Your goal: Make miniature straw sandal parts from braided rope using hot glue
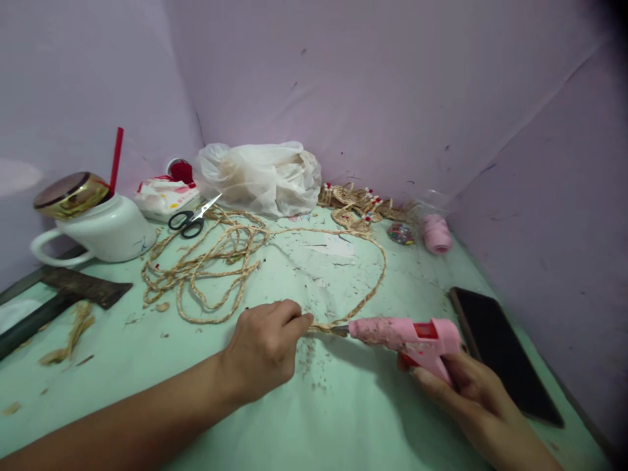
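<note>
Left hand [267, 340] bare, right hand [473, 396] bare; forearms [142, 412] bare.

The left hand [269, 340] hides part of the braided cord [384, 267], the right hand [478, 396] part of the glue gun [402, 333]. The hammer [73, 293] is cut off at left. Contents of the far plastic bag [267, 180] and print on the packet [164, 197] are unclear.

glossy white mug [110, 232], rough braided rope [216, 319]

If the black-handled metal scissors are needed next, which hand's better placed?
Probably the left hand: nearer the scissors, though pinching tan braided cord. The right hand is farther, gripping the pink glue gun.
</note>
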Demonstrator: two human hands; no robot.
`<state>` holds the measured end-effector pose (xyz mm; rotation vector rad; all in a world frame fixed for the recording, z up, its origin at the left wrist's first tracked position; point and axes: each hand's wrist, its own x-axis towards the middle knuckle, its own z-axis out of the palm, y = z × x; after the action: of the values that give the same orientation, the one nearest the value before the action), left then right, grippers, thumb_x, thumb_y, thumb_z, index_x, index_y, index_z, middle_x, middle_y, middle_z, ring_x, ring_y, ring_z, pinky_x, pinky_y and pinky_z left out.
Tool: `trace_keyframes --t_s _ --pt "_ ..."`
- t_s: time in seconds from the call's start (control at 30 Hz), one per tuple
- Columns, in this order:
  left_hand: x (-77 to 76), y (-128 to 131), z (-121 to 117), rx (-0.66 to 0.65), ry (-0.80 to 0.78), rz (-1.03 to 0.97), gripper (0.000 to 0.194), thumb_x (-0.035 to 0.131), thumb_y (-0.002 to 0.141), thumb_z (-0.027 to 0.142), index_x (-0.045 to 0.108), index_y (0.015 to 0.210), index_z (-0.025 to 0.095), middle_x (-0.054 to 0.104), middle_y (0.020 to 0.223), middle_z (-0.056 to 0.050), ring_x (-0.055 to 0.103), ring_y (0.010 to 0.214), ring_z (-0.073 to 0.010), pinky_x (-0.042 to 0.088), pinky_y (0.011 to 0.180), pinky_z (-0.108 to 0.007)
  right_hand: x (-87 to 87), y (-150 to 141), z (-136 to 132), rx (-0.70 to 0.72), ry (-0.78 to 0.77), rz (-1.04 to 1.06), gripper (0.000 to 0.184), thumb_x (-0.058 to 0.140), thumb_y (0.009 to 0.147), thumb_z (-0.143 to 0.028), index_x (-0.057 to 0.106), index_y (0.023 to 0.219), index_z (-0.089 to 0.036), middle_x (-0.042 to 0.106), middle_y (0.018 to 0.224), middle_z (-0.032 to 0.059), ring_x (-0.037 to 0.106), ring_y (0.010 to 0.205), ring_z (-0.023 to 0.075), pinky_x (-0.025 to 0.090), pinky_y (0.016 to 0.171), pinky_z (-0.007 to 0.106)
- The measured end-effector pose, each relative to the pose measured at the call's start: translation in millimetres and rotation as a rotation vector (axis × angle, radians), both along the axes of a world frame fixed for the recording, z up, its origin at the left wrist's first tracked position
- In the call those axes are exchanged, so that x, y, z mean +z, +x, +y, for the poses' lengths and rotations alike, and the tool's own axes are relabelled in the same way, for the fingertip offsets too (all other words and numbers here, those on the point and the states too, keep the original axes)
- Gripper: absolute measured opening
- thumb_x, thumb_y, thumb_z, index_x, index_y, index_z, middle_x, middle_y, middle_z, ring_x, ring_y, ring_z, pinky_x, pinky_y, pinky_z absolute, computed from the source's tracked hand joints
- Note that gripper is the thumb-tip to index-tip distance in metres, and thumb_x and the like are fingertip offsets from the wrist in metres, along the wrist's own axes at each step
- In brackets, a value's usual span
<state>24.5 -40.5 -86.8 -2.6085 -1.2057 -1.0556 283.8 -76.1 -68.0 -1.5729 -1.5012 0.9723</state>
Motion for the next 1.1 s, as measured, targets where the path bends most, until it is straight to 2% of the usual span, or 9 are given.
trace_keyframes --t_s 0.33,0.57,0.77,0.93,1.1 --pt "-2.1 1 0 0.011 -0.012 -0.001 0.028 0.050 0.069 0.002 0.064 0.089 0.014 0.064 0.074 -0.005 0.059 0.058 -0.0164 0.043 0.047 -0.026 1.7 -6 -2 -0.042 0.009 -0.006 0.018 0.062 0.069 -0.037 0.063 0.066 -0.020 0.056 0.060 -0.0006 0.051 0.057 0.0158 0.041 0.052 0.025" --pt "-1.7 3 0 -0.002 -0.008 -0.009 0.028 0.051 0.069 0.002 0.064 0.090 0.014 0.063 0.073 -0.005 0.058 0.058 -0.0163 0.043 0.048 -0.026 3.1 -11 -2 -0.019 0.001 0.014 0.021 0.061 0.070 -0.038 0.064 0.070 -0.018 0.055 0.060 -0.0001 0.049 0.055 0.0152 0.041 0.050 0.025" --pt "-2.2 2 -2 -0.010 -0.014 -0.027 0.027 0.052 0.069 0.002 0.064 0.090 0.014 0.064 0.073 -0.005 0.059 0.059 -0.0162 0.044 0.050 -0.025 3.1 -15 -4 -0.057 0.018 0.011 0.019 0.061 0.069 -0.038 0.064 0.068 -0.019 0.054 0.058 -0.0008 0.048 0.053 0.0149 0.040 0.049 0.025" --pt "-0.5 2 0 -0.013 -0.021 -0.039 0.028 0.051 0.069 0.001 0.064 0.090 0.014 0.063 0.073 -0.005 0.058 0.059 -0.0159 0.044 0.049 -0.025 3.9 -20 -4 -0.100 0.014 0.058 0.021 0.063 0.067 -0.039 0.058 0.058 -0.020 0.055 0.058 -0.0007 0.051 0.054 0.0156 0.042 0.050 0.025" --pt "0.3 2 -1 -0.002 -0.015 -0.049 0.029 0.050 0.069 0.001 0.064 0.092 0.014 0.064 0.076 -0.007 0.060 0.058 -0.0163 0.046 0.048 -0.025 3.1 -17 -4 -0.084 0.013 0.063 0.018 0.063 0.067 -0.037 0.062 0.063 -0.019 0.053 0.056 -0.0016 0.048 0.052 0.0147 0.039 0.048 0.025"
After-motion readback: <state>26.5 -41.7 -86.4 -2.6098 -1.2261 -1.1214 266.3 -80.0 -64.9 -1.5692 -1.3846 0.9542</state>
